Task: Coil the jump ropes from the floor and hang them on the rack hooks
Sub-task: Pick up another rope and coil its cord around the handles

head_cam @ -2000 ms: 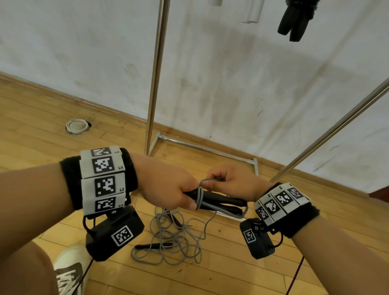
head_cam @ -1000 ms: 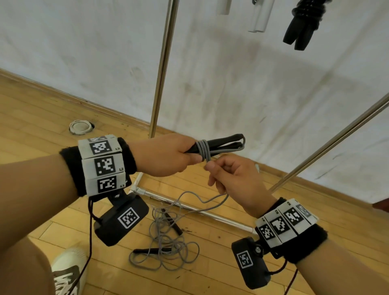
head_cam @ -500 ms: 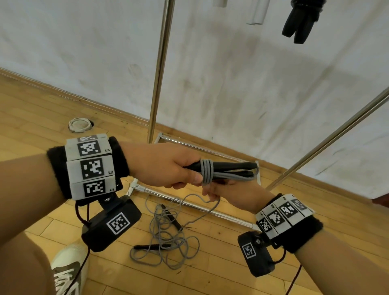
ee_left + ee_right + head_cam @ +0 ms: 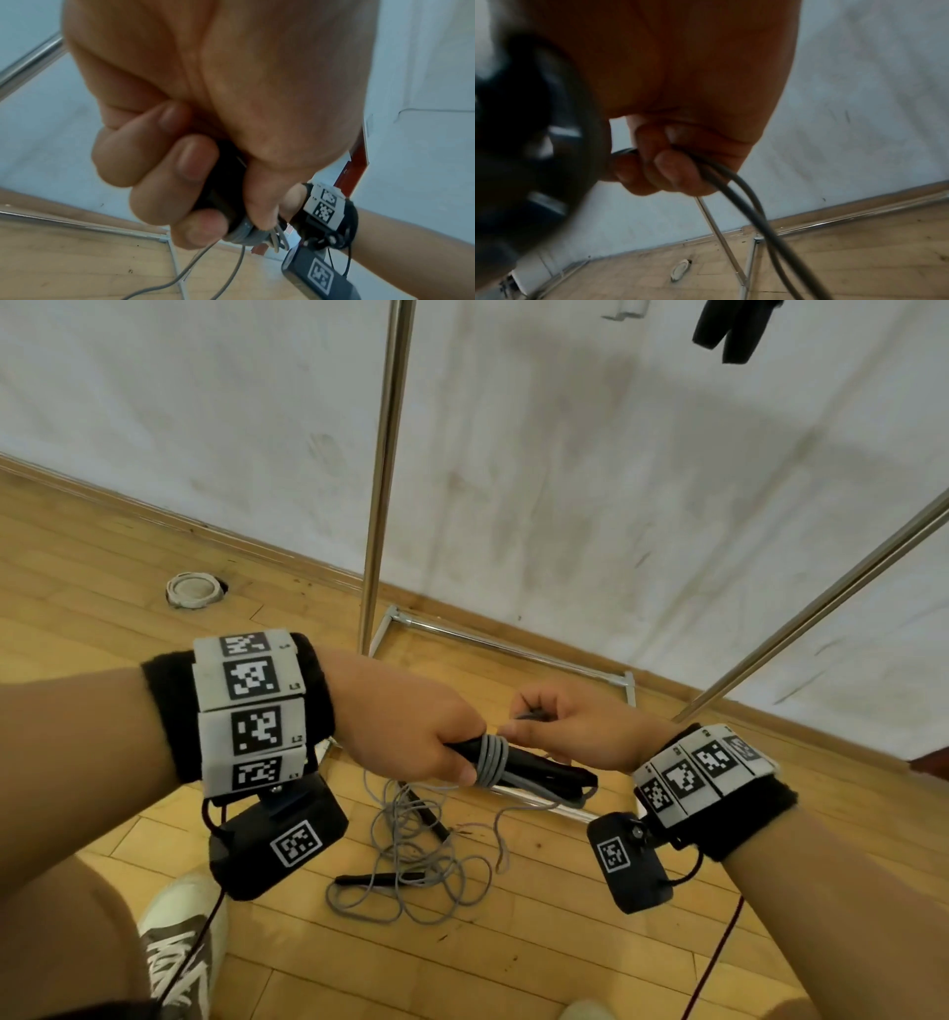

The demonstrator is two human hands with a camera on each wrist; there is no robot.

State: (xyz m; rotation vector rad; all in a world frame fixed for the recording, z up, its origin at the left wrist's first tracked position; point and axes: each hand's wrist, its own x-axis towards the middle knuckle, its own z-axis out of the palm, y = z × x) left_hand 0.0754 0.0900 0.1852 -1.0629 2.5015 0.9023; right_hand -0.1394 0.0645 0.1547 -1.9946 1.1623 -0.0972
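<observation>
My left hand grips the black handles of a jump rope, with several turns of its grey cord wound round them. In the left wrist view the left hand's fingers curl round the black handle, the grey coil just below them. My right hand pinches the loose grey cord just beyond the coil. A second jump rope, grey with black handles, lies tangled on the wooden floor under my hands. The rack's upright pole stands behind.
The rack's base bars lie on the floor by the white wall. A slanted rack pole runs at the right. Black handles hang at the top right. A round floor fitting sits at the left, my shoe below.
My right hand has carried the cord round the handles, from below them up to behind them, adding turns to the coil. Both hands dropped lower than a second ago.
</observation>
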